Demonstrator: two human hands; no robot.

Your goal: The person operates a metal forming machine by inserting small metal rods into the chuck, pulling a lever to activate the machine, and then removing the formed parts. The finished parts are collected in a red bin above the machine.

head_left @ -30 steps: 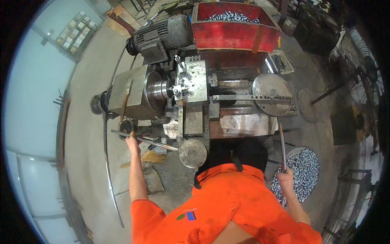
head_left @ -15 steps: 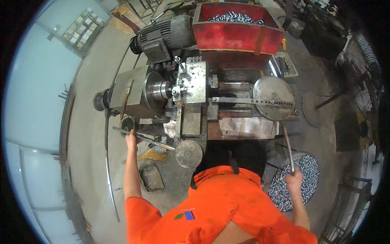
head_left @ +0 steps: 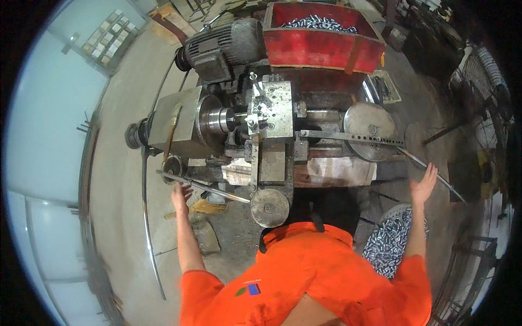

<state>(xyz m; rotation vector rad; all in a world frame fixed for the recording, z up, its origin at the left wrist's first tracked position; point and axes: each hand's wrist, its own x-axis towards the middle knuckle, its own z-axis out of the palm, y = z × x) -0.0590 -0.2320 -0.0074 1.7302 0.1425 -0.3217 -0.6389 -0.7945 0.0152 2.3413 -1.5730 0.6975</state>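
A small lathe stands before me, its tool carriage close beside the round chuck. My left hand is just below the left lever, a metal rod reaching to a round disc; its fingers are apart, not wrapped round the rod. At the right, my right hand has its fingers stretched out against the right lever, without gripping it. That rod slants outward from the large round plate, which is joined to the carriage by a perforated flat bar.
A red bin of small metal cylinders sits behind the lathe, beside an electric motor. More such parts fill a round basket on the floor under my right arm. A brush rests on the headstock; a long rod stands at left.
The right lever has swung outward to the right, and my right hand has moved up and opened from its grip. The carriage has shifted right, with the left lever. My left hand has let go.
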